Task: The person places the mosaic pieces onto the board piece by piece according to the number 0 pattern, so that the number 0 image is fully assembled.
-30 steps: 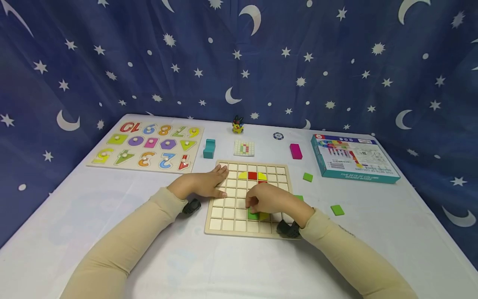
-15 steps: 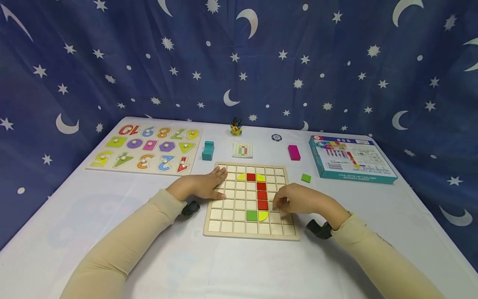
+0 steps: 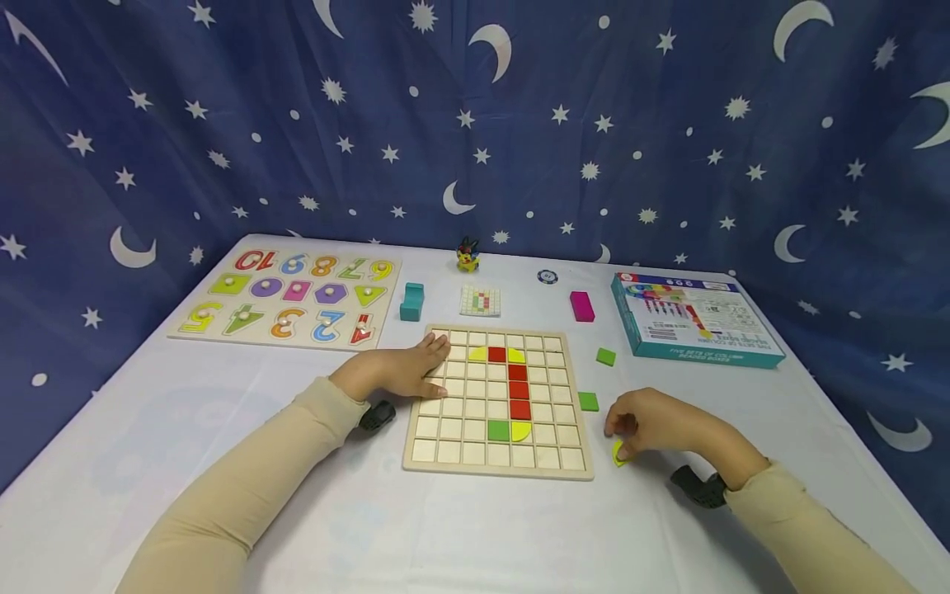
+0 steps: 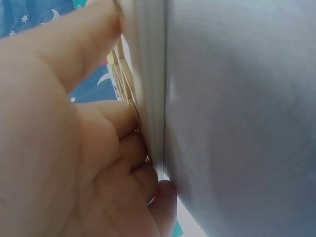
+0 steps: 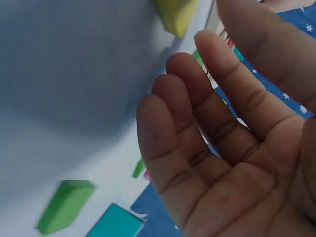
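Observation:
A wooden grid board [image 3: 453, 451] lies on the white table, holding a green square tile [image 3: 499, 431], several red tiles [image 3: 519, 410] and curved yellow tiles [image 3: 522, 431]. My left hand [image 3: 397, 371] rests on its left edge, fingers spread; in the left wrist view the fingertips sit right at the board's edge [image 4: 153, 89]. Right of the board, my right hand [image 3: 656, 422] hovers low over a loose yellow tile [image 3: 618, 453], its thumb overlapping it. In the right wrist view, the fingers [image 5: 155, 121] are loosely bent and apart from that yellow tile [image 5: 177, 17].
Loose green tiles [image 3: 588, 401] lie right of the board. Behind stand a small pattern card [image 3: 480, 301], a teal block [image 3: 411, 303], a magenta block [image 3: 582, 307], a toy figure [image 3: 467, 255] and a chip [image 3: 547, 277]. A number puzzle [image 3: 349, 276] lies left, a teal box [image 3: 698, 318] right.
My right hand has left the green tile on the board and moved right, across the table, to the loose yellow tile. The left hand stays at the board's edge.

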{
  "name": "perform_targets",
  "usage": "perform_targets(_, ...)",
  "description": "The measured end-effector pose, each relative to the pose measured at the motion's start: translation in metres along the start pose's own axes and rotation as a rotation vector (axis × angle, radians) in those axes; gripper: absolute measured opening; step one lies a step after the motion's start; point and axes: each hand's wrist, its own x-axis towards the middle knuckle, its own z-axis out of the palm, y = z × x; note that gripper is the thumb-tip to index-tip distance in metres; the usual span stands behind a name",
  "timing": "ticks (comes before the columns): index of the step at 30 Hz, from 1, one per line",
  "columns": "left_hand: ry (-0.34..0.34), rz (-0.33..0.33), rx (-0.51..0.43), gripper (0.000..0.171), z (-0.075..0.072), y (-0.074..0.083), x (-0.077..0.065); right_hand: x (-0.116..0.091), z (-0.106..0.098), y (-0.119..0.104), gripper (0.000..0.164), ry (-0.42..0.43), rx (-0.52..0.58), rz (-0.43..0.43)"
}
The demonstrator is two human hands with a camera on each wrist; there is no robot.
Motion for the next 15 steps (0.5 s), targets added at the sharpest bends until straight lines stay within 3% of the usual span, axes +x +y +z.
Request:
perform_targets(7,-0.001,-0.004,0.009,0.082,0.001,0.0,0.0,-0.004,0.01,0.001,0.023,0.043,0.018,0.058)
perform_targets(15,-0.001,-0.005,0.001,0.082,0.0,0.001,-0.001,-0.004,0.013,-0.005,0.023,0.079,0.004,0.035)
